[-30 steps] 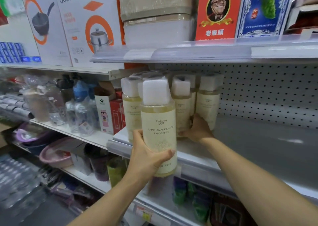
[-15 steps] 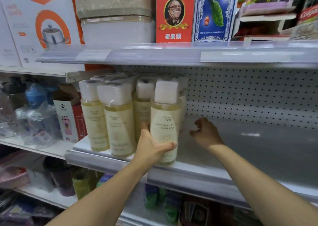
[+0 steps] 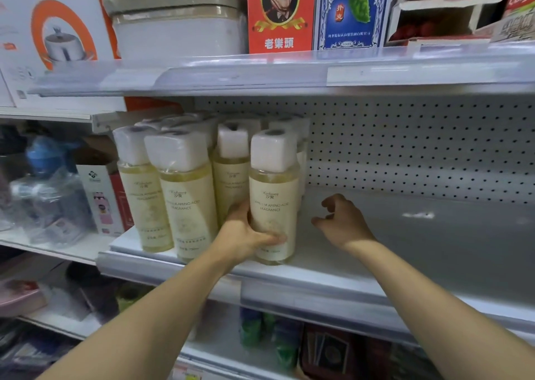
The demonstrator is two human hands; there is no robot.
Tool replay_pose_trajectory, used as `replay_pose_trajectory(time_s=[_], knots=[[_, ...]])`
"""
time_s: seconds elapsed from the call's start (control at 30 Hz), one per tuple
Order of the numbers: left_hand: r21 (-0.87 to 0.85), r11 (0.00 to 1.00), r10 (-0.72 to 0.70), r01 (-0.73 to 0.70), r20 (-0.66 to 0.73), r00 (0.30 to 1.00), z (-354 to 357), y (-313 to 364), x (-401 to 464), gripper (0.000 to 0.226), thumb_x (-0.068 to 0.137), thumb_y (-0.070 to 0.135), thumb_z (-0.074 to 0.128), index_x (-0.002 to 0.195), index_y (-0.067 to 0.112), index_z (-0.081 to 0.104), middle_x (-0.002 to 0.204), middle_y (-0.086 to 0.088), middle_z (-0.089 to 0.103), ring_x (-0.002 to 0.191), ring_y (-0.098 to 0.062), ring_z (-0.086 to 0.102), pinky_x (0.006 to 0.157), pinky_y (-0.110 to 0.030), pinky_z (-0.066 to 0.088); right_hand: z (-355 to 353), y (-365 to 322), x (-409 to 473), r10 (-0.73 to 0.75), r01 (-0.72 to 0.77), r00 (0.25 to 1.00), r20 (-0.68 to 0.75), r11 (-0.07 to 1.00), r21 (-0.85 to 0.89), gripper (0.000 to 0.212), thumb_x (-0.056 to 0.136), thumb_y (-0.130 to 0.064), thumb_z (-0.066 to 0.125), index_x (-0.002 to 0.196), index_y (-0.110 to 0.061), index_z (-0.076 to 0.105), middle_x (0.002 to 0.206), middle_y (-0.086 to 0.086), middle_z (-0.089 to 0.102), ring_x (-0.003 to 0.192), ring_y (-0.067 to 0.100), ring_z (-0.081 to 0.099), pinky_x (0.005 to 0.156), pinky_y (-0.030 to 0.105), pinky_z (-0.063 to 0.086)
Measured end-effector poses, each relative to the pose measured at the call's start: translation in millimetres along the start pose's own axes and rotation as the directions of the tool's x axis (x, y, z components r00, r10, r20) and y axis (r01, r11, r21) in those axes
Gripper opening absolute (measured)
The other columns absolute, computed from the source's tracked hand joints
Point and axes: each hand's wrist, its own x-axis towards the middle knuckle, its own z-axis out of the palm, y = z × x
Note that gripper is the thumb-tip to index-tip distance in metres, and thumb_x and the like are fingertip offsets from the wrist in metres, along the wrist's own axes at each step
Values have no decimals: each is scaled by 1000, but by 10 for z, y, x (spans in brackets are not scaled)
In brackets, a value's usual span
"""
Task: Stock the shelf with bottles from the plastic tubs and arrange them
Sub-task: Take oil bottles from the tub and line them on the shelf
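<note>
Shelf (image 3: 434, 234) mid-frame, right half bare, so room to extend the row. Bottle cluster (image 3: 179, 182) packed centre-left. Front-right bottle (image 3: 273, 200) upright on shelf, left hand (image 3: 241, 236) wrapped round its lower body, likely seating it. Right hand (image 3: 341, 223) just right of it, fingers loosely curled, holding nothing.

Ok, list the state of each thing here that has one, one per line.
Left hand: grips the front right bottle low down.
Right hand: fingers loosely curled, holds nothing, touches no bottle.
Front right bottle: upright on the shelf, cap on.
Other bottles: upright, capped, bunched at the left.
Shelf: bare to the right of the bottles.
</note>
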Motion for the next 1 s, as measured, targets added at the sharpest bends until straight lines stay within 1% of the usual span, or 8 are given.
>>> replay_pose_trajectory(time_s=[0.1, 0.23, 0.43, 0.57, 0.7, 0.8, 0.87, 1.0], knots=[[97, 995, -8, 14, -60, 998, -18, 20, -12, 58, 59, 12, 89, 96, 29, 48, 90, 18, 59, 81, 2, 58, 61, -7, 48, 35, -35, -23, 1, -1, 1000, 5, 1000, 4, 48, 87, -25, 64, 129, -12, 44, 133, 9, 46, 113, 24, 51, 81, 27, 38], [181, 983, -6, 30, -132, 991, -31, 43, 14, 63, 61, 17, 89, 105, 20, 45, 96, 12, 55, 92, -9, 54, 75, -16, 44, 64, -71, -51, 10, -10, 1000, 13, 1000, 3, 48, 88, -25, 62, 130, -12, 43, 133, 8, 45, 114, 24, 51, 82, 27, 38], [261, 965, 24, 21, -167, 986, -6, 12, 118, 57, 62, 19, 89, 111, 11, 60, 103, -3, 66, 93, -19, 62, 83, -30, 52, 76, -107, -97, 25, -25, 1000, 18, 1000, -9, 47, 89, -22, 61, 131, -13, 41, 133, 8, 44, 112, 22, 51, 80, 27, 38], [403, 913, 38, 62, -236, 971, 27, 1, 88, 63, 66, 27, 86, 116, 13, 50, 105, -3, 63, 95, -25, 63, 83, -41, 54, 71, -138, -149, 24, -23, 999, 30, 999, -31, 52, 87, -25, 63, 132, -14, 39, 135, 8, 42, 112, 22, 50, 79, 26, 38], [688, 722, 85, 67, -184, 979, 9, 7, -88, 62, 77, 25, 76, 127, 17, 40, 123, -4, 56, 107, -26, 59, 80, -36, 52, 33, -195, -246, 14, -8, 997, 71, 997, -79, 62, 85, -27, 67, 137, -15, 35, 137, 8, 38, 117, 23, 47, 82, 26, 38], [794, 605, 90, 59, -142, 986, -44, 12, -244, 66, 81, 26, 73, 135, 18, 37, 126, -6, 53, 114, -25, 53, 87, -36, 50, -11, -284, -363, 27, -17, 997, 78, 992, -124, 70, 82, -23, 71, 140, -16, 33, 140, 8, 36, 125, 25, 43, 92, 31, 41], [813, 580, 87, 51, -124, 988, -92, 23, -356, 65, 81, 28, 74, 134, 18, 38, 126, -4, 51, 117, -22, 48, 89, -34, 47, -32, -337, -486, 19, -8, 997, 73, 989, -147, 72, 80, -23, 73, 140, -16, 33, 138, 8, 36, 122, 25, 44, 92, 32, 44], [803, 594, 80, 41, -110, 991, -217, 53, -624, 63, 81, 27, 74, 132, 19, 38, 127, -2, 48, 116, -20, 46, 80, -29, 40, -31, -408, -810, -40, 49, 998, 56, 984, -172, 70, 80, -31, 73, 136, -17, 34, 134, 8, 38, 120, 25, 44, 89, 33, 44]])
